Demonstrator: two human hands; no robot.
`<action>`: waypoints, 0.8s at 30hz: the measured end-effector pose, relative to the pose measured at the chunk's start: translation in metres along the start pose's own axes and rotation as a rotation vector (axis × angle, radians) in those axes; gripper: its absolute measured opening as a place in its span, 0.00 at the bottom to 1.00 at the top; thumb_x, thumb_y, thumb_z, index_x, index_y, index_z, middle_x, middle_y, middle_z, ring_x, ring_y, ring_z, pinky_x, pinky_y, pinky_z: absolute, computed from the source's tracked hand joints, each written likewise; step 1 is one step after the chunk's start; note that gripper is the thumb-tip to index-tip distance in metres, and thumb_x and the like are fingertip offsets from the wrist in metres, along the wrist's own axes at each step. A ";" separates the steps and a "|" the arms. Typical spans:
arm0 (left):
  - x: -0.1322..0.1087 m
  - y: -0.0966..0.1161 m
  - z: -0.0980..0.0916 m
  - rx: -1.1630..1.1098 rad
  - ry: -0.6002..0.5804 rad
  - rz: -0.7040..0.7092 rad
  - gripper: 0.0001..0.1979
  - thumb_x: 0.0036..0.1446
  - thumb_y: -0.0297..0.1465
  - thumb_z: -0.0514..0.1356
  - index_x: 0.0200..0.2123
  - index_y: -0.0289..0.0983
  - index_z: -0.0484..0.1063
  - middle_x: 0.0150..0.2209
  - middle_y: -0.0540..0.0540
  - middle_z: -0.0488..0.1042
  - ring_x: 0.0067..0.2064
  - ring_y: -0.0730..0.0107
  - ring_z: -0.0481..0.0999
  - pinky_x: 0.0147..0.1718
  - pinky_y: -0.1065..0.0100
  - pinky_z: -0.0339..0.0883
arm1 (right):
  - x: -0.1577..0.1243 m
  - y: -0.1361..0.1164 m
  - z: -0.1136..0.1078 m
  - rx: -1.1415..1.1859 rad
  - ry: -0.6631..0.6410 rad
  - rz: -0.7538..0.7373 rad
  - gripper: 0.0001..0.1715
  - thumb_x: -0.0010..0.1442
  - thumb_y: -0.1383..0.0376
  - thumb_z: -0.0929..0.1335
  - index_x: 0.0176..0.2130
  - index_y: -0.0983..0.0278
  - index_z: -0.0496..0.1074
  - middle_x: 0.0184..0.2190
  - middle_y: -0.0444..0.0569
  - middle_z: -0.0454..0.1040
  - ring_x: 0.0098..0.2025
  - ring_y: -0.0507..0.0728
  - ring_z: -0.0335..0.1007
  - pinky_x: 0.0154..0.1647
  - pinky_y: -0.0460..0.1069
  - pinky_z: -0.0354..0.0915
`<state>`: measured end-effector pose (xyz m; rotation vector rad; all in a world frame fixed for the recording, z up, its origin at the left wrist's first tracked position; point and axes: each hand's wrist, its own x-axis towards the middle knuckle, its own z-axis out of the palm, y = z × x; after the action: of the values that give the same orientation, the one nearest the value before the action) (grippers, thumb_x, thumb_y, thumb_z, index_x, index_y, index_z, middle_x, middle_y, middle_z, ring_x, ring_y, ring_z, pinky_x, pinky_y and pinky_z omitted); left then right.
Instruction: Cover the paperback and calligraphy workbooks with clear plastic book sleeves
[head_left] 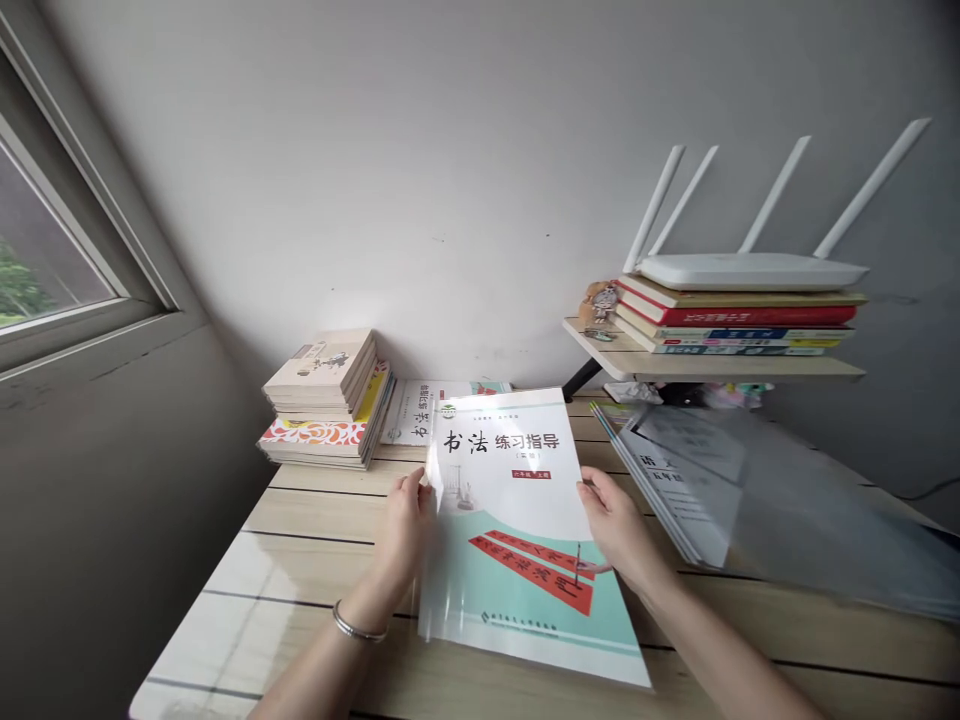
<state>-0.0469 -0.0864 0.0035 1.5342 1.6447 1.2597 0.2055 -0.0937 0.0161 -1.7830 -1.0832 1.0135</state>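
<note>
A white and teal book (pixel 510 510) with red banners on its cover and a clear, shiny sleeve along its left side is held upright-facing over the wooden table. My left hand (pixel 409 520) grips its left edge, fingers curled, with a silver bangle on the wrist. On the opposite edge, my right hand (pixel 611 520) pinches the book, its thumb and fingers closed at the side. Behind it, a similar book (pixel 409 412) lies turned sideways near the wall, partly covered from view.
Stacked books (pixel 322 385) stand at the back left of the table (pixel 315 540). Booklets (pixel 682 480) and a translucent plastic sheet (pixel 825 540) lie at the right. Above them, a raised shelf (pixel 727 368) bears books and a white router (pixel 750 270). A window (pixel 60 230) is at left.
</note>
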 end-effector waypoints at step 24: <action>-0.007 0.014 -0.002 -0.217 0.014 -0.099 0.21 0.53 0.27 0.58 0.52 0.34 0.69 0.30 0.45 0.75 0.32 0.64 0.72 0.36 0.68 0.63 | -0.006 -0.021 -0.011 0.007 0.018 -0.002 0.26 0.54 0.57 0.59 0.53 0.56 0.63 0.43 0.51 0.74 0.29 0.57 0.70 0.12 0.43 0.60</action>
<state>-0.0416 -0.0954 0.0151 1.3008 1.5175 1.3487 0.2076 -0.0956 0.0403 -1.7816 -1.0688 0.9971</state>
